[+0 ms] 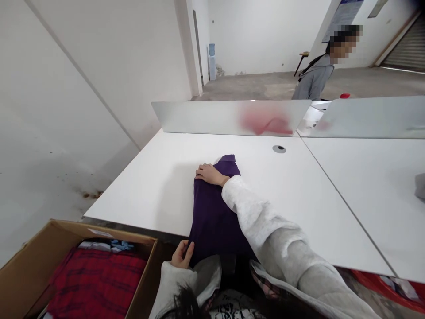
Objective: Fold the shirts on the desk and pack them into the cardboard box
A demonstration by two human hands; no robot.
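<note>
A dark purple collared shirt (217, 212) lies folded lengthwise on the white table (139, 190). Its collar points to the far side, and its lower end hangs over the front edge toward my body. My right hand (211, 174) rests flat on the shirt just below the collar, fingertips at the left fold. At the lower left corner, my left hand (183, 254) pinches the fabric edge between thumb and fingers.
A cardboard box (151, 248) with a red plaid garment (102, 279) stands at the lower left. A frosted divider (199, 117) runs along the table's back. Beyond it is a person in grey (314, 79). A red container (372, 283) sits below the table at right.
</note>
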